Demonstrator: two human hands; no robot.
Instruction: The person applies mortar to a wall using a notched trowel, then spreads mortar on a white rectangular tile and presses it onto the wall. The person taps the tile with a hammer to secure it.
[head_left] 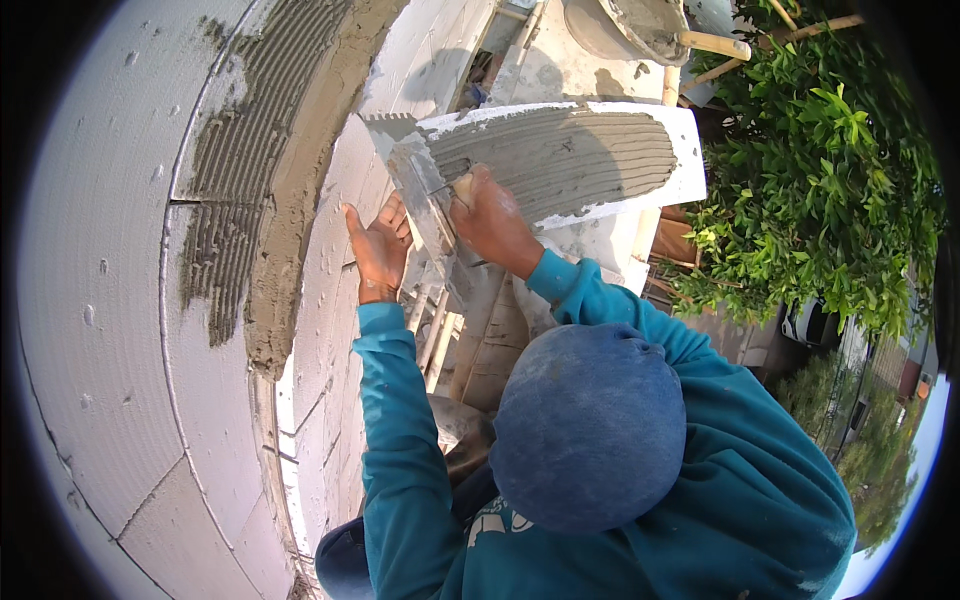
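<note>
My right hand [497,220] is closed round the wooden handle of a notched trowel [408,172], whose wide metal blade is smeared with grey mortar. The blade crosses the near-left end of a white panel [688,160]. Combed grey mortar [600,150] in long ridges covers most of that panel. My left hand [381,250] is open, palm up with fingers spread, between the trowel and the white wall [120,250]. It appears to hold nothing. What supports the panel from below is hidden.
Combed mortar [245,130] and a thick mortar band [300,170] lie on the wall at left. A mortar-caked basin [640,30] with a wooden-handled tool [715,44] stands at the top. Scaffold poles [435,340] show below my hands; leafy branches [820,180] crowd the right.
</note>
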